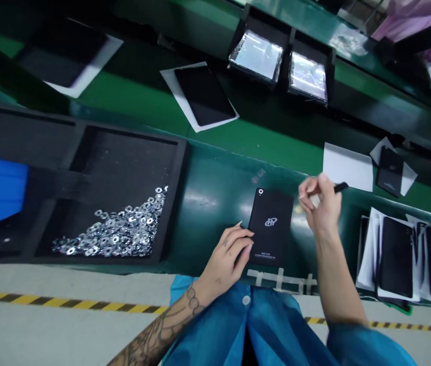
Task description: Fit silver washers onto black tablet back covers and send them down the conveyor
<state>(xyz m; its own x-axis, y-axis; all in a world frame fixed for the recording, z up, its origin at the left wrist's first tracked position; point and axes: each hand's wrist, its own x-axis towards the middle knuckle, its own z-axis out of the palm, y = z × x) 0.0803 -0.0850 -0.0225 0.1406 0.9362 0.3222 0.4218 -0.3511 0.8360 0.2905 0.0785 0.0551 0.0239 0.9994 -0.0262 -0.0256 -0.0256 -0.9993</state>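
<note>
blue smock front [246, 325] nearest; left hand [225, 259] open, fingers resting on matte black tablet [271, 229], lying back up on green table [215, 203]; right hand [324, 203] pinching slim black tool [340, 187] just right of tablet; more black tablets [398, 254] with white paper stacked upright at right; silver washers [112, 229] heaped in black foam tray [177, 203].

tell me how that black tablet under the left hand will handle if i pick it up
The black tablet looks stiff, since it lies flat without bowing under the left hand. Its glossy back may be slippery on the green mat. Being thin and flat, it probably won't roll, though it could be awkward to lift.
</note>
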